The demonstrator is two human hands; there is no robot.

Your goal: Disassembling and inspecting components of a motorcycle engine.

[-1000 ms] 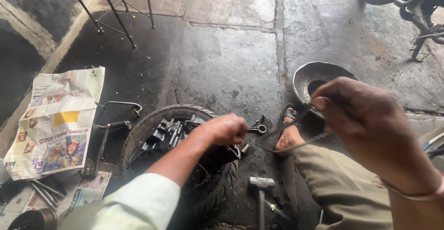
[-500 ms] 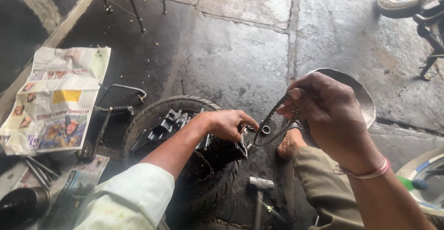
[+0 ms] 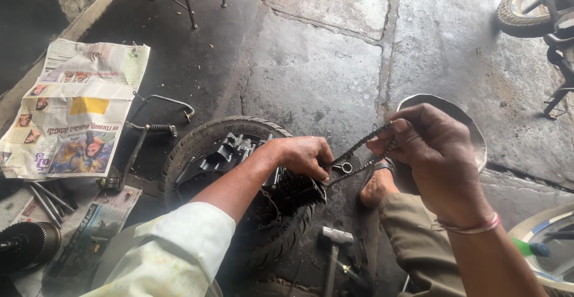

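the floor (image 3: 323, 76) is oily stone, dark with grease, and everything lies straight on it. a loose link or clip dropped here could vanish against the black patches or roll into a crack between the slabs.

the tyre (image 3: 197, 144) lies flat with a black hub or sprocket block in its middle. it is not braced by anything visible, so a hard pull on the chain could skid or tip it toward the bare foot (image 3: 376, 186) just beside it.

the newspaper (image 3: 72, 109) to the left sits well apart, with metal rods near its lower edge; no risk there.

the metal bowl (image 3: 463, 115) is half hidden behind the right hand and could be knocked if that hand jerks back.

the left hand (image 3: 305, 156) is curled shut, fingers pressed around the lower end of the chain where it meets the block on the tyre. the right hand (image 3: 427, 153) pinches the upper end between thumb and fingers, raised above the foot. the chain (image 3: 359, 153) runs taut between them as a doubled strand. greasy links may slip from the pinch, and fingertips near the block could get nipped if the chain snaps tight.

the hammer (image 3: 336, 237) lies below, head up, near the knee; a shifting leg could kick it.
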